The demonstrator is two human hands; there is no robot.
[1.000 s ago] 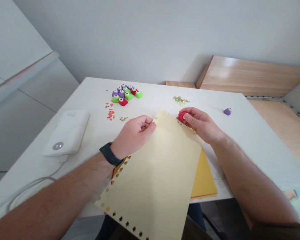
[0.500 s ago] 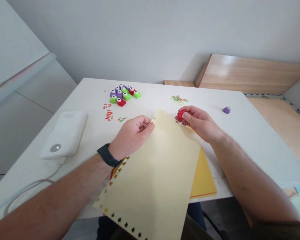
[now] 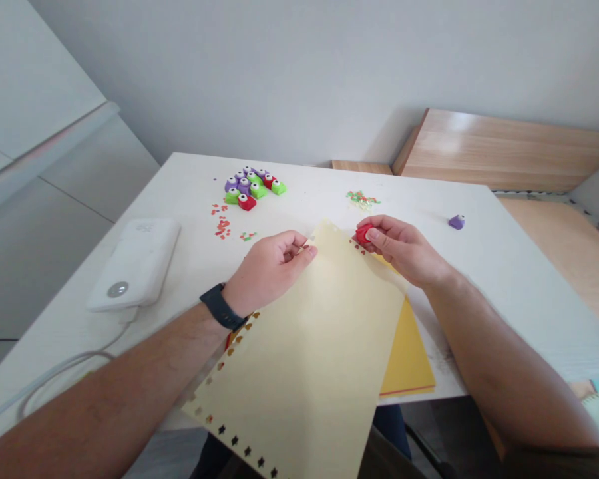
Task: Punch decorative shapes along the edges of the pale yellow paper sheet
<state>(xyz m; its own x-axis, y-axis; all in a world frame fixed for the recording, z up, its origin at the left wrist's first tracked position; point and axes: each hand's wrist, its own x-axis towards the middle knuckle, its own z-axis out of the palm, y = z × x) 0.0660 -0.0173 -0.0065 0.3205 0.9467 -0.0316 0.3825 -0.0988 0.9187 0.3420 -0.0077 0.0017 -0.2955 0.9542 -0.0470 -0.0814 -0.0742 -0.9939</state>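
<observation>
A pale yellow sheet of paper (image 3: 319, 332) slants across the front of the table, with punched shapes along its left and bottom edges. My left hand (image 3: 274, 266) pinches its upper left edge between thumb and fingers. In my right hand (image 3: 404, 246) is a small red craft punch (image 3: 364, 233), held at the sheet's upper right edge with the thumb on its button. A few small heart-shaped holes (image 3: 357, 247) show just below the punch. Whether the paper's edge is inside the punch cannot be made out.
Several purple, green and red punches (image 3: 252, 186) cluster at the back left; a purple one (image 3: 456, 221) stands far right. Paper cut-outs lie in an orange pile (image 3: 222, 227) and a mixed pile (image 3: 362, 199). A white power bank (image 3: 137, 263) with cable sits left. Yellow paper (image 3: 409, 359) lies underneath.
My right hand has shifted slightly with the red punch, and one more heart-shaped hole shows beside it. My left hand keeps its hold on the sheet. The whole view has moved a little.
</observation>
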